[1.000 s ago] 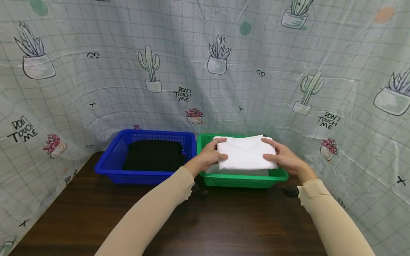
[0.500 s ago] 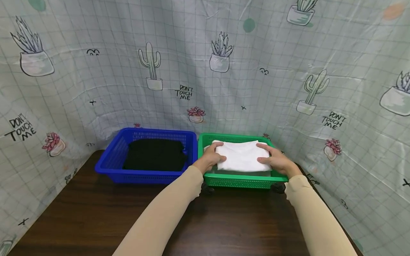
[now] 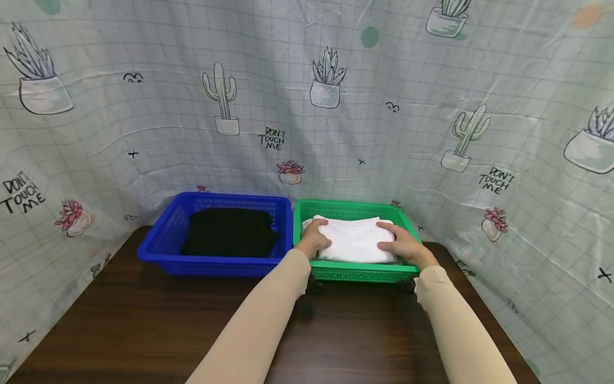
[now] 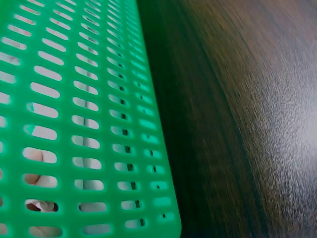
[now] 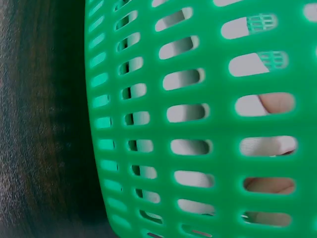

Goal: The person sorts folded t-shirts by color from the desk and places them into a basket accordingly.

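Observation:
A folded white cloth lies low inside the green plastic basket, on top of other pale cloth. My left hand grips its left end, thumb on top and the other fingers at the far side and edge. At the opposite end, my right hand holds it the same way, with thumb and forefinger showing over the cloth. Both wrist views are filled mostly by the slotted basket wall; bits of white cloth and fingers show through the slots.
Left of the green basket, close beside it, stands a blue basket with folded black cloth inside. Both rest on a dark brown wooden table. A curtain printed with cacti hangs behind and along both sides.
Both hands have lowered the folded white cloth into the green basket, shifting it slightly left and toward me. The blue basket and its black cloth have stayed in place.

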Tool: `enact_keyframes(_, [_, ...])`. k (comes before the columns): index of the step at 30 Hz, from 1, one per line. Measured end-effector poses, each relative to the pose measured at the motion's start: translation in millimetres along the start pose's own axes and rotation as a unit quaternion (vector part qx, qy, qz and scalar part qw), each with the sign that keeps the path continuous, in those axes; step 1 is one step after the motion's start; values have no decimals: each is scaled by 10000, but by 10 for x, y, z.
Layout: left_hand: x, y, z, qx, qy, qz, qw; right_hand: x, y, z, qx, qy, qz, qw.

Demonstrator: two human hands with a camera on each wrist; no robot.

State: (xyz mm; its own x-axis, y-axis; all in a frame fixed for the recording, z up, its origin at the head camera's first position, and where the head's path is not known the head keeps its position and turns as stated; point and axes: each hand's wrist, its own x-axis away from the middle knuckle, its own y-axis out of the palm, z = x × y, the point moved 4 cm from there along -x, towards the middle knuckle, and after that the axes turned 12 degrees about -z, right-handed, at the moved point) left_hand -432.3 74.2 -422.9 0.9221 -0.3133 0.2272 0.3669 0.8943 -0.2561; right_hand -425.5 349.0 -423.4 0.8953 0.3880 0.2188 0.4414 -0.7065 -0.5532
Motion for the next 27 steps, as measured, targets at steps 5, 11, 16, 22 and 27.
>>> enact_keyframes(5, [-4, 6, -39, -311, -7, 41, 9995, 2, 44, -2, 264, 176, -100, 9994])
enact_keyframes(11, [47, 22, -42, -448, 47, -17, 9990, 10, 82, 3, 341, 221, -356, 9985])
enact_keyframes(16, [84, 33, -62, -794, 75, -39, 9968, -13, 103, 43, 506, 255, -564, 9968])
enact_keyframes(22, [60, 42, -82, -934, 40, -28, 9956, -26, 95, 29, 842, 252, -674, 9938])
enact_keyframes(27, [90, 47, -63, -972, 35, -70, 9952, -18, 103, 13, 989, 283, -729, 9920])
